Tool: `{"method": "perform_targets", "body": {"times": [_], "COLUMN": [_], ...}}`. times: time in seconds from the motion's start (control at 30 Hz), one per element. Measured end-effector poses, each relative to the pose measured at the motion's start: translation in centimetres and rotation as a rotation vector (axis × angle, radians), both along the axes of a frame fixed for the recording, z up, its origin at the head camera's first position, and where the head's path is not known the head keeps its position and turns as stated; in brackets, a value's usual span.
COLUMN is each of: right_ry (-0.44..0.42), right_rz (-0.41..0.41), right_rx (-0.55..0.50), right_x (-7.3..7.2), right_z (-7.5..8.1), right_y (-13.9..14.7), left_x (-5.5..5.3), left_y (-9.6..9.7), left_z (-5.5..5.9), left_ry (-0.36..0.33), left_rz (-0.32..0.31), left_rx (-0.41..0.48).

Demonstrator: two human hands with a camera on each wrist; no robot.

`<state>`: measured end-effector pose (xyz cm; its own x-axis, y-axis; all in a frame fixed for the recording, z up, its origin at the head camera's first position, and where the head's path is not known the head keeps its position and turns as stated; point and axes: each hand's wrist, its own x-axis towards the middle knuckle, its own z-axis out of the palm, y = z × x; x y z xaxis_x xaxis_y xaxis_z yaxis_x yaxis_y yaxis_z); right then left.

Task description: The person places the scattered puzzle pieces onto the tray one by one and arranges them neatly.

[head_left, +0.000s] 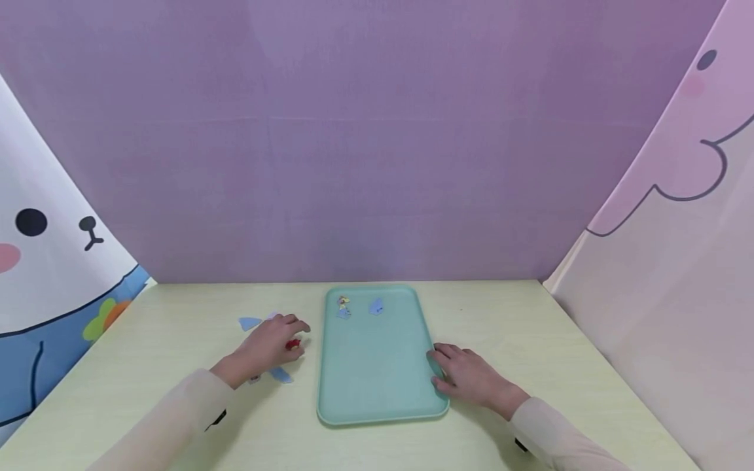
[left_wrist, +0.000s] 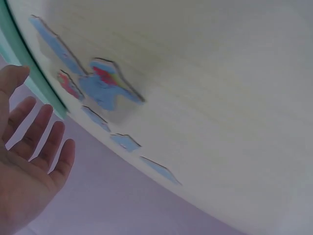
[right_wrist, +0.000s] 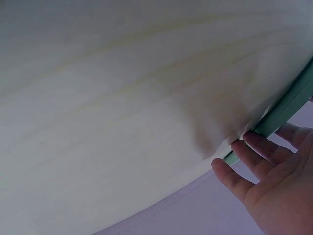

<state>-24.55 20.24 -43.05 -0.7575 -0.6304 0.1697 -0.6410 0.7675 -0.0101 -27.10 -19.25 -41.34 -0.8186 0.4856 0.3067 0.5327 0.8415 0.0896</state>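
Note:
My left hand (head_left: 268, 345) hovers over several flat puzzle pieces left of the green tray (head_left: 379, 366), its fingers loosely bent around nothing. A red piece (head_left: 292, 343) shows in the gap between thumb and fingers. In the left wrist view, a large blue piece with red and yellow (left_wrist: 102, 85), a red-patterned piece (left_wrist: 71, 85) and a long blue piece (left_wrist: 57, 44) lie on the table. My right hand (head_left: 471, 376) rests against the tray's right edge, fingertips at the rim. Inside the tray, near its far side, are a multicoloured piece (head_left: 343, 307) and a blue piece (head_left: 376, 306).
A pale wood-grain table (head_left: 530, 327) carries everything. A purple cloth backdrop (head_left: 377, 144) rises at its far edge. Printed cloths stand at both sides, a white bear figure (head_left: 53, 261) on the left one. More small blue pieces (left_wrist: 159, 169) lie in a row near the left hand.

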Motion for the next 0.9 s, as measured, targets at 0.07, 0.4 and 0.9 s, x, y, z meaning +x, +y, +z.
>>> {"method": "perform_targets", "body": {"times": [0.07,0.4,0.9], "right_ry": [-0.004,-0.008,-0.039], "right_rz": [-0.001,-0.003,-0.019], "right_rx": [-0.001,0.000,-0.004], "right_x": [0.0,0.0,0.0], "right_z": [-0.1,-0.1,-0.1], "right_y": [0.0,0.1,0.0], "left_x": [0.1,0.3,0.4], "left_y": [-0.4,-1.7,-2.0], "left_z": [-0.1,-0.9,-1.6], "left_ry": [-0.010,-0.038,-0.036], "left_rz": [0.010,0.037,0.027], "left_rx": [0.000,-0.013,0.017]}}
